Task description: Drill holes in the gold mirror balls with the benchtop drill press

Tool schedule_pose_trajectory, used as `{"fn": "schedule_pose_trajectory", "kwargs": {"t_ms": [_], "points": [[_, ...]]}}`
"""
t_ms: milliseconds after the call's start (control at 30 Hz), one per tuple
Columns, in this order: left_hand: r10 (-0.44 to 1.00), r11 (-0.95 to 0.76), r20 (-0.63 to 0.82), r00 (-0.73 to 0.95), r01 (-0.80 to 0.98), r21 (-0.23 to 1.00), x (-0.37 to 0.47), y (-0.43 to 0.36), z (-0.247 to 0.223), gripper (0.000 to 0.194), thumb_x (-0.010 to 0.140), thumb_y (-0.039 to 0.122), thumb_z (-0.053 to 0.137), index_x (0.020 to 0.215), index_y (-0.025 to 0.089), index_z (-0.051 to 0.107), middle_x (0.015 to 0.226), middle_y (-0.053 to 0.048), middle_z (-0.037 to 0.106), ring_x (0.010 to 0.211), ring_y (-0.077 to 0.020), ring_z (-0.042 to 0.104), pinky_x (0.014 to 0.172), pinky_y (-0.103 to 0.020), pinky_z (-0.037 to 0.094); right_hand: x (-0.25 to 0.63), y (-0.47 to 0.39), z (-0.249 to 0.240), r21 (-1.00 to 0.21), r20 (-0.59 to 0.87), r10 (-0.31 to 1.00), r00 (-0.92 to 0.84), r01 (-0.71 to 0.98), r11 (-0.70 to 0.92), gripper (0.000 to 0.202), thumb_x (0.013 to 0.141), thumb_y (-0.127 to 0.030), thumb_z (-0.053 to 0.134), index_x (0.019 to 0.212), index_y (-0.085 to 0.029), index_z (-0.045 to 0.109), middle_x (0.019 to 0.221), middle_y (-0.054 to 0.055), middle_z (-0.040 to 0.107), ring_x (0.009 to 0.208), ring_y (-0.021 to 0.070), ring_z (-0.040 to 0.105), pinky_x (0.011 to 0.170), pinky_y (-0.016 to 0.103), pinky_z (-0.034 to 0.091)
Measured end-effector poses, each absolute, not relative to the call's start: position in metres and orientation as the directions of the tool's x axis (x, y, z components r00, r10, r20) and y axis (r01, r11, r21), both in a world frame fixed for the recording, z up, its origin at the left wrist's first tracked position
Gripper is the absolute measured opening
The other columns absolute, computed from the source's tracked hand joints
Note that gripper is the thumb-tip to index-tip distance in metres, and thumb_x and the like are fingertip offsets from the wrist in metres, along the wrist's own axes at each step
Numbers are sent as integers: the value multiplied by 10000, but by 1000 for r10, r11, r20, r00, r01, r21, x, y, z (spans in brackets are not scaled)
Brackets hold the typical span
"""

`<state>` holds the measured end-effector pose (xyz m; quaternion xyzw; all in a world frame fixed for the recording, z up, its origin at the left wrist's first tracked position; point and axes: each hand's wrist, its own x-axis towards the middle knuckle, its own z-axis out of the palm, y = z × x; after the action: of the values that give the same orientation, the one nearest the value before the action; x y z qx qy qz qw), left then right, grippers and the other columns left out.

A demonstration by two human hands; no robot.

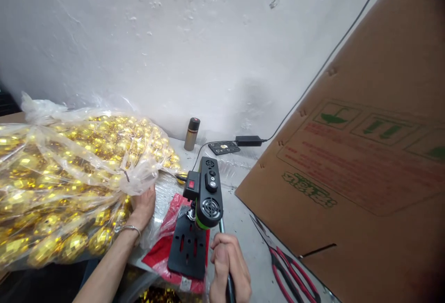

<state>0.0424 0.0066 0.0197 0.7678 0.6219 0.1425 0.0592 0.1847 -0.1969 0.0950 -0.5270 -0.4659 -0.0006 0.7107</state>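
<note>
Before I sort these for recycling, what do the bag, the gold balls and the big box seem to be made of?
Bag: clear, glossy plastic film, by its wrinkles and see-through sheen.
Gold balls: probably plastic with a shiny mirror-like coating, going by the bright facets; the inside can't be seen.
Box: cardboard, most likely, with a dull brown printed face and a cut slot.

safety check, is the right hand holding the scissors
No, the scissors lie beside the cardboard box while the right hand grips a slim rod.
</note>
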Motion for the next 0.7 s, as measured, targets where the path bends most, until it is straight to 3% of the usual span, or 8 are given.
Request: {"fn": "schedule_pose_trajectory", "kwargs": {"t_ms": [100,200,300,367,500,700], "points": [[975,-222,59,215,906,362,41,-3,18,317,901,201,603,1204,116,639,1055,-191,760,1076,-380,740,950,-491,562,193,-198,93,-713,700,510,500,539,449,325,1053,-79,427,772,-218,516,766,-34,522,643,90,499,614,249,385],[954,-264,7,300,826,498,43,-26,18,368,977,396,572,1269,178,621,1093,-119,788,1034,-311,764,927,-409,591,203,-197,100,-635,762,518,389,603,482,297,1028,-57,435,799,-217,536,739,-34,529,615,89,520,562,230,403],[923,-224,-8,384,554,802,47,-56,13,528,977,563,552,1367,208,579,1183,-85,791,1093,-294,750,978,-404,587,208,-194,116,-631,762,521,384,620,466,316,1041,-69,426,783,-221,528,706,-42,511,602,85,531,565,206,428],[913,-141,-24,408,369,919,51,-74,5,599,939,608,597,1374,196,589,1242,-101,779,1159,-314,725,1035,-437,566,208,-192,128,-650,745,527,409,621,437,343,1056,-93,425,749,-225,503,676,-50,487,590,81,525,569,192,433],[914,-93,-35,405,291,952,62,-97,-15,614,919,580,644,1388,187,592,1298,-127,760,1197,-330,712,1079,-485,546,208,-189,140,-651,742,526,415,632,420,372,1068,-119,430,714,-231,453,646,-62,465,566,70,505,561,169,429],[919,-241,96,383,351,905,80,-111,-27,568,911,476,704,1400,210,593,1377,-153,726,1284,-357,676,1127,-557,518,208,-190,136,-641,752,524,400,631,438,357,1063,-107,433,729,-228,463,655,-59,457,580,72,508,571,173,436]]}}
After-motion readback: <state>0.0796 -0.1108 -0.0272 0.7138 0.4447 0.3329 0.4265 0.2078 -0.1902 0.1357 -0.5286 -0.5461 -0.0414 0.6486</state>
